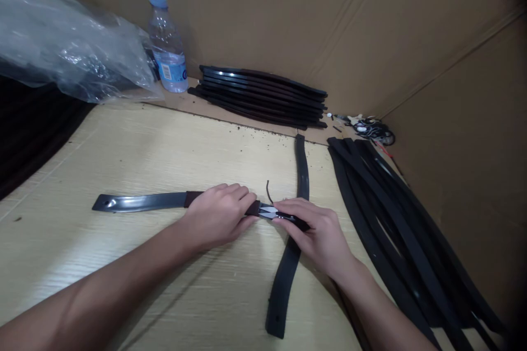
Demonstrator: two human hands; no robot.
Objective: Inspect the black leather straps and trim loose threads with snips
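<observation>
A long grey metal strip (140, 202) with a dark sleeve lies flat across the wooden table (123, 153). My left hand (218, 214) presses down on its sleeved part, fingers curled over it. My right hand (317, 233) pinches small thread snips (269, 211) at the strip's right end, where a thin dark thread (268, 191) sticks up. A curved black rubber strip (294, 236) runs from the far side toward me beneath my right hand.
A stack of black strips (263, 96) lies at the back by a water bottle (167, 44). More black strips (395, 230) lie along the right side. A clear plastic bag (69, 44) sits at the back left. Cardboard walls (370, 22) enclose the table.
</observation>
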